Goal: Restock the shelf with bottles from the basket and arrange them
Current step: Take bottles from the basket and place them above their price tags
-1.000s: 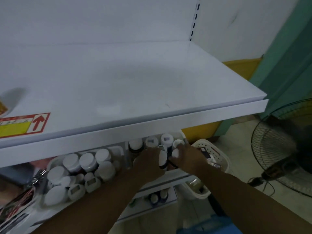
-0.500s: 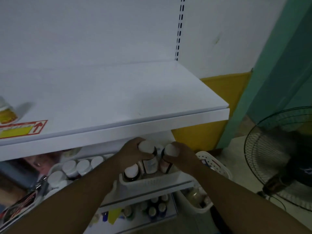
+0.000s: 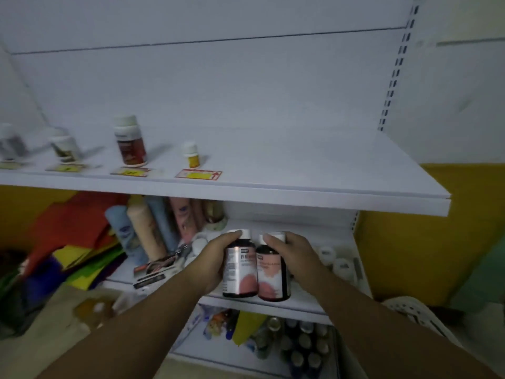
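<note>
**Two bottles in hand, open shelf above**

The left hand wraps around a dark bottle with a silver label, fingers curled over its white cap. The right hand grips a second dark bottle the same way. The two bottles are upright and pressed side by side between the hands, held in the air in front of the lower shelf.

Above both hands runs the upper shelf, bare directly over them. Up and to the left of the left hand stand a small yellow-labelled bottle and a taller red-labelled bottle, each behind a price tag. A white basket sits low, to the right of the right forearm.

The likely trouble is the shelf's front lip: lifting both bottles together, their caps could catch its underside and twist a bottle loose. Each is held by one hand only, so a knock between them could break a grip. Set down too far left, they could topple the small bottle.
</note>
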Demonstrator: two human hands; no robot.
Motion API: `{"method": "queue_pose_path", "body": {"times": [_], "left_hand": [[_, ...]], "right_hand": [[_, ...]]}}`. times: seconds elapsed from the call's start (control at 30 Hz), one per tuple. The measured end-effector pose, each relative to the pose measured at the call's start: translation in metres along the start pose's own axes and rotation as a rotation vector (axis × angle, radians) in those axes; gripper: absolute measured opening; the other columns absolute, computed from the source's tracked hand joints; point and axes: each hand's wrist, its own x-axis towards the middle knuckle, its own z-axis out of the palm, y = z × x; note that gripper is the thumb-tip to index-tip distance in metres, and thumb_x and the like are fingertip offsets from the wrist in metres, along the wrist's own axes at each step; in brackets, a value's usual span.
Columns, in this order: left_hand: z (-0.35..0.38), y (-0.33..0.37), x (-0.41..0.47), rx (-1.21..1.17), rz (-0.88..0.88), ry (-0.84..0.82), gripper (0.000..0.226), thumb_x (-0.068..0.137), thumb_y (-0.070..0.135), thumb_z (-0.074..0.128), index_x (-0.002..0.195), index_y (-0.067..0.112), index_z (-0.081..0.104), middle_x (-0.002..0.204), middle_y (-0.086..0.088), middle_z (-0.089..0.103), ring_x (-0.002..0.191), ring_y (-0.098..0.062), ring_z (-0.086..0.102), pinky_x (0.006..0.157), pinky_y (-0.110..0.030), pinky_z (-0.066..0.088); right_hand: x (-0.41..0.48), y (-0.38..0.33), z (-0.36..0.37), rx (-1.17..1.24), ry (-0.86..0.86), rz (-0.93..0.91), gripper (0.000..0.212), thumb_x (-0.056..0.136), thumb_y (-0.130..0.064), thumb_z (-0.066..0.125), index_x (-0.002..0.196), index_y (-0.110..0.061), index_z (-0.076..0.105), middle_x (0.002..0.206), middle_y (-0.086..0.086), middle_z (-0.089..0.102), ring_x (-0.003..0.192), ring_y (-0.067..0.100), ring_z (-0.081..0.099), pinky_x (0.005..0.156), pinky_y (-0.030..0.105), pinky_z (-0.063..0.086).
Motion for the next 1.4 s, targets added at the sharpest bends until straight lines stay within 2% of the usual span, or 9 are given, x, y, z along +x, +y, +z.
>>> {"method": "queue_pose_path", "body": {"times": [0.1,0.2,0.37,0.5,0.63,0.77,0.9,1.07,1.4], "left_hand": [[-0.019,0.012,-0.029,-0.074,0.068,0.029,0.042,0.075,0.036,0.065,0.107,0.008,0.066,0.097,-0.015,0.074,0.082,-0.028,0.071,0.07,-0.035,0.058],[-0.055,0.033,-0.063,-0.041,0.171,0.081,0.052,0.07,0.03,0.068,0.115,0.005,0.063,0.109,-0.02,0.07,0.096,-0.033,0.068,0.076,-0.037,0.059],[-0.106,0.077,-0.106,0.027,0.303,0.096,0.046,0.072,0.024,0.065,0.112,0.002,0.064,0.101,-0.017,0.073,0.089,-0.028,0.07,0.072,-0.033,0.059],[-0.158,0.122,-0.128,0.117,0.374,0.176,0.047,0.075,0.025,0.066,0.115,0.002,0.064,0.113,-0.018,0.069,0.106,-0.033,0.065,0.094,-0.041,0.051],[-0.214,0.167,-0.147,0.165,0.457,0.275,0.052,0.063,0.028,0.073,0.108,0.004,0.067,0.104,-0.014,0.073,0.098,-0.031,0.068,0.082,-0.037,0.055],[-0.277,0.207,-0.159,0.256,0.526,0.338,0.038,0.073,0.029,0.074,0.105,0.009,0.068,0.104,-0.013,0.073,0.102,-0.032,0.067,0.094,-0.045,0.051],[-0.328,0.233,-0.168,0.256,0.568,0.357,0.029,0.079,0.025,0.071,0.104,0.01,0.067,0.1,-0.008,0.073,0.091,-0.022,0.069,0.076,-0.033,0.056],[-0.381,0.259,-0.168,0.304,0.568,0.339,0.024,0.077,0.026,0.071,0.096,0.011,0.07,0.087,-0.003,0.074,0.076,-0.012,0.071,0.063,-0.026,0.056],[-0.476,0.311,-0.146,0.408,0.619,0.481,0.04,0.067,0.033,0.074,0.101,0.014,0.07,0.091,-0.007,0.074,0.084,-0.021,0.07,0.066,-0.031,0.053]], "right_hand": [[-0.005,-0.018,0.037,0.054,-0.117,-0.009,0.025,0.087,-0.032,0.062,0.093,-0.01,0.07,0.086,0.01,0.075,0.075,0.023,0.072,0.062,0.029,0.056],[-0.009,-0.042,0.079,0.055,-0.221,-0.042,0.033,0.088,-0.04,0.059,0.101,-0.011,0.069,0.093,0.011,0.075,0.083,0.026,0.072,0.071,0.035,0.058],[-0.01,-0.082,0.138,-0.007,-0.323,-0.143,0.033,0.087,-0.044,0.058,0.1,-0.015,0.069,0.095,0.007,0.075,0.088,0.025,0.072,0.082,0.042,0.057],[-0.001,-0.12,0.192,-0.036,-0.346,-0.24,0.025,0.086,-0.042,0.061,0.093,-0.02,0.07,0.09,0.0,0.076,0.084,0.017,0.073,0.077,0.036,0.058],[0.013,-0.153,0.258,-0.08,-0.315,-0.34,0.028,0.08,-0.042,0.067,0.096,-0.019,0.069,0.096,0.001,0.075,0.09,0.018,0.071,0.085,0.043,0.057],[0.026,-0.184,0.323,-0.118,-0.305,-0.432,0.027,0.08,-0.041,0.068,0.097,-0.02,0.07,0.096,-0.001,0.074,0.09,0.016,0.07,0.081,0.036,0.057],[0.033,-0.207,0.376,-0.155,-0.324,-0.469,0.031,0.082,-0.04,0.065,0.102,-0.017,0.07,0.098,-0.005,0.072,0.084,0.009,0.069,0.064,0.019,0.054],[0.048,-0.222,0.426,-0.184,-0.319,-0.465,0.029,0.082,-0.036,0.066,0.101,-0.014,0.069,0.092,0.0,0.072,0.08,0.01,0.069,0.058,0.015,0.053],[0.118,-0.259,0.517,-0.328,-0.4,-0.576,0.043,0.075,-0.048,0.07,0.11,-0.023,0.066,0.099,-0.009,0.063,0.097,0.008,0.06,0.081,0.026,0.049]]}}
